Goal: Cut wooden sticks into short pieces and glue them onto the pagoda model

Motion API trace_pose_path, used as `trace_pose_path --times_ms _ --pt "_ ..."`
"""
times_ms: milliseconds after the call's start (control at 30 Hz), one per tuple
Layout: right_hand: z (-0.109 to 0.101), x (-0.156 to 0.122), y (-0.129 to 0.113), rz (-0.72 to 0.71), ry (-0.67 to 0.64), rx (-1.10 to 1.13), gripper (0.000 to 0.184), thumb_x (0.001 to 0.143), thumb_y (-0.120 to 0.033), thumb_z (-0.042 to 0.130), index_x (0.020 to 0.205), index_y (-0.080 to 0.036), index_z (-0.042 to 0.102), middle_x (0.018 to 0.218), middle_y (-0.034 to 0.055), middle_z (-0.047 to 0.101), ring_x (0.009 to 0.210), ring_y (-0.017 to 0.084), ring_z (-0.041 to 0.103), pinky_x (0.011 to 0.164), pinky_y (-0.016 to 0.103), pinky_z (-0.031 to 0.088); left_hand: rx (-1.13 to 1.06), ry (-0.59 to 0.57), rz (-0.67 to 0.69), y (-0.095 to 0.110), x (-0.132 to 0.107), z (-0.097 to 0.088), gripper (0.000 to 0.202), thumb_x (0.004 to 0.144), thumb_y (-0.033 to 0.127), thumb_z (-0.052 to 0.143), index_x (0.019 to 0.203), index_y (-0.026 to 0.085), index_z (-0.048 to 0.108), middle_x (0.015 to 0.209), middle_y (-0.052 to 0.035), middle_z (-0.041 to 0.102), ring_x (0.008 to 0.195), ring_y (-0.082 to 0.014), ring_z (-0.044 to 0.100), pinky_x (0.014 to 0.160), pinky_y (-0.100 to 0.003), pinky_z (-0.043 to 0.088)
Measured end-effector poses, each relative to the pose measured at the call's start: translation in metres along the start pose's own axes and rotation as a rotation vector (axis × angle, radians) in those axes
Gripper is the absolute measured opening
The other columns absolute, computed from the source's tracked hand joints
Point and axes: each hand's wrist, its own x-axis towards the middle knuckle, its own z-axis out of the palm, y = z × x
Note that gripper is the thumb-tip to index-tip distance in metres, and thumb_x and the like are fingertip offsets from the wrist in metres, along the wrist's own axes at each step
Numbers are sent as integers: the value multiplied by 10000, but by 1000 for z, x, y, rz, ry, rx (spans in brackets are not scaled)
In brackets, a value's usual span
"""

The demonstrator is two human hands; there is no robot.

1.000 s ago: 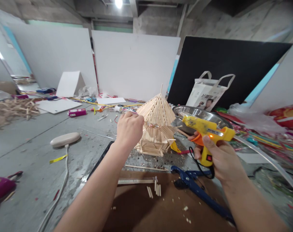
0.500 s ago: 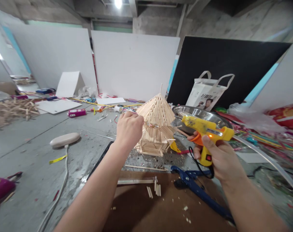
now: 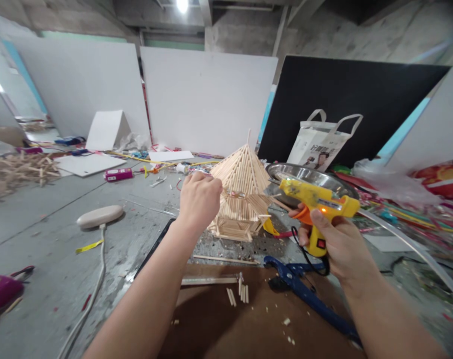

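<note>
A small pavilion model made of thin wooden sticks (image 3: pixel 245 174), with a pointed roof, stands upright in the middle. My left hand (image 3: pixel 201 199) is at its left side, fingers curled and pressed together near the roof's lower edge; what they grip, if anything, is hidden. To the right, my right hand (image 3: pixel 340 239) is wrapped round the handle of a yellow hot glue gun (image 3: pixel 312 194). Its nozzle points left toward the model, a little apart from it, and an orange light glows on its side. Short cut sticks (image 3: pixel 243 293) lie in front on a brown board (image 3: pixel 226 324).
Blue-handled cutters (image 3: pixel 309 294) lie on the board's right. Behind the glue gun is a steel basin (image 3: pixel 305 172), with a white bag (image 3: pixel 316 142) beyond. A white corded device (image 3: pixel 101 217) and a stick pile (image 3: pixel 20 172) are at left. Upright panels (image 3: pixel 207 99) stand behind.
My right hand and the glue gun have shifted very slightly left. My left hand and the model stay where they were.
</note>
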Motion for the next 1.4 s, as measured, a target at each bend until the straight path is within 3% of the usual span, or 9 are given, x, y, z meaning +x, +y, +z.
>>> trace_pose_path --times_ms 533,1400 --pt "-1 0 0 -2 -25 14 253 669 -388 582 822 -187 568 761 18 618 359 75 468 360 228 350 -1 -21 -26 2 0 -2 219 765 204 399 670 204 596 716 -36 645 793 -214 465 728 -358 284" --pt "1 0 -1 -2 -14 -3 292 652 -404 592 826 -170 576 798 43 630 365 72 463 352 229 359 -3 9 -32 1 0 0 215 756 219 409 684 218 611 681 -36 640 786 -210 474 751 -368 278"
